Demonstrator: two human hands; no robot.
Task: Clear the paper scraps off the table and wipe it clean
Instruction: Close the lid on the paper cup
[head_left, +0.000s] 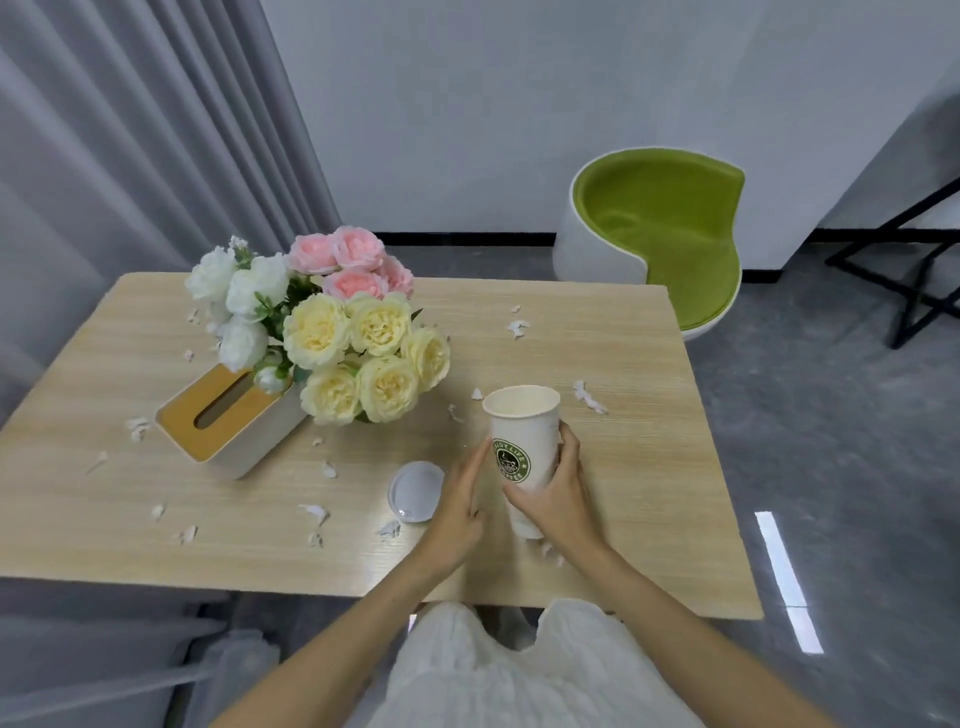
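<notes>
A tall white paper cup (523, 441) with a green round logo stands open-topped near the front right of the light wooden table (623, 467). My right hand (558, 493) wraps around its lower right side. My left hand (462, 504) lies flat against its left side, fingers together. The cup's white lid (415, 491) lies on the table just left of my left hand. Several small white paper scraps are scattered over the tabletop, such as one scrap (314, 512) at the front middle, another (589, 397) right of the cup and one (136, 427) at the left.
A bouquet of white, pink and cream flowers (343, 332) stands at the table's middle left, beside a tissue box (228, 418) with a wooden top. A green and white chair (660, 228) sits behind the table's far right corner. Grey curtains hang at the left.
</notes>
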